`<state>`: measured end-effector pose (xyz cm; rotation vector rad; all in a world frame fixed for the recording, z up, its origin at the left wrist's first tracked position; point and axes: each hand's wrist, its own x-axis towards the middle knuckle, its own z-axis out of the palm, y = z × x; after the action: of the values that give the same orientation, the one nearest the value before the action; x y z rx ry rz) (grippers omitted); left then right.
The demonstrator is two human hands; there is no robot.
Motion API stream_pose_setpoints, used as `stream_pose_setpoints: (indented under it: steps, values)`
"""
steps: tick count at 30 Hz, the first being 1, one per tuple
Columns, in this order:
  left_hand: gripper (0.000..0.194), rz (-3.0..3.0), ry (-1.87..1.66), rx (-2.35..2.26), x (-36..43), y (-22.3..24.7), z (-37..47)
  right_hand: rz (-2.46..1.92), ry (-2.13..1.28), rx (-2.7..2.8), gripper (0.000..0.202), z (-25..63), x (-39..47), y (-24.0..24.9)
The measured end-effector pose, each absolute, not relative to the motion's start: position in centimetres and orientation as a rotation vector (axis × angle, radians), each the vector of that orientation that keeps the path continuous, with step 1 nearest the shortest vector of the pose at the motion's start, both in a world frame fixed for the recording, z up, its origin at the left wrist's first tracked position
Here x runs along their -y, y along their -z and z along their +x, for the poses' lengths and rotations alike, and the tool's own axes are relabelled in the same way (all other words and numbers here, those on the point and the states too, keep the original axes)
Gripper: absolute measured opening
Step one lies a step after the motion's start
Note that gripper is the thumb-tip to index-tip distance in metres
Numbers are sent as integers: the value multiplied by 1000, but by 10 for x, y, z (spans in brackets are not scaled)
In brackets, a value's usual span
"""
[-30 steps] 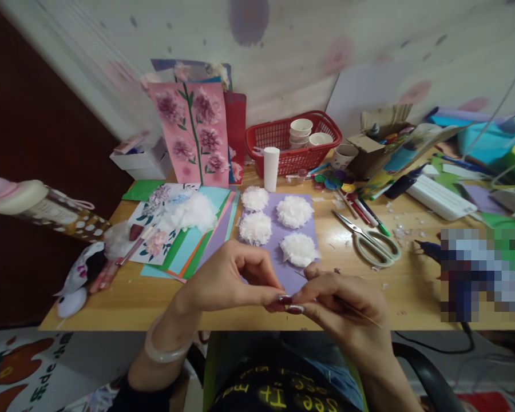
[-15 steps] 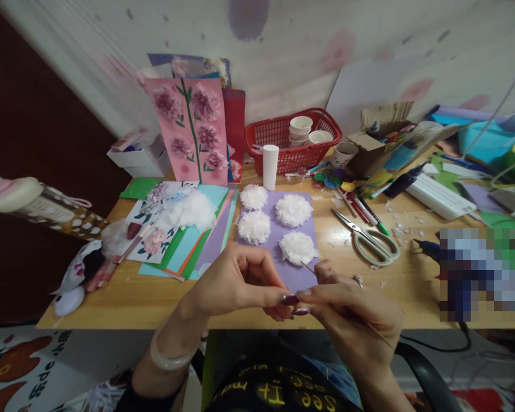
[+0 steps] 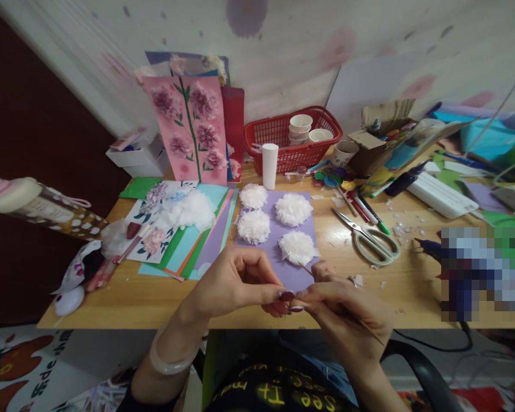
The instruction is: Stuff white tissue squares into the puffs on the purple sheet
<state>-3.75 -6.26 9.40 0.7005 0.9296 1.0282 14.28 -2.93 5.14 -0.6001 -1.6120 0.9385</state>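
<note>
My left hand [image 3: 236, 283] is closed in a pinch, its fingertips meeting those of my right hand over the near edge of the purple sheet [image 3: 292, 278]. Whatever the left fingers pinch is too small to make out. In my right hand [image 3: 347, 315], the fingers are closed around a thin stick [image 3: 374, 333]. One end of it shows near the lower right flower, the other below the palm. Several fluffy white paper flowers, among them a front right one [image 3: 297, 248] and a back right one [image 3: 293, 209], lie on or against the purple sheet just beyond my hands.
Scissors [image 3: 371, 240] lie to the right, with a pixelated glue gun [image 3: 431, 249] farther out. Behind stand a white roll [image 3: 270, 166] and a red basket [image 3: 283, 155] with paper cups. Coloured paper [image 3: 214, 252] and a pink flower picture [image 3: 189, 131] are on the left.
My right hand has shifted slightly left, with the stick still in it. The left fingertips have moved a little left too. The flowers and tools stay where they were.
</note>
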Motion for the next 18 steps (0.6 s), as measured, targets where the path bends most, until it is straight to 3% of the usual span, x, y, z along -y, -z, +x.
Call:
stream_pose_setpoints:
  steps: [8,18]
  values:
    - [16,699,-1038,-856,65,-96,-35,-612,-969,1596,22,145,35,-61]
    - [18,632,-1065,-913,69,-84,-36,-609,-934,1721,11,146,28,-53]
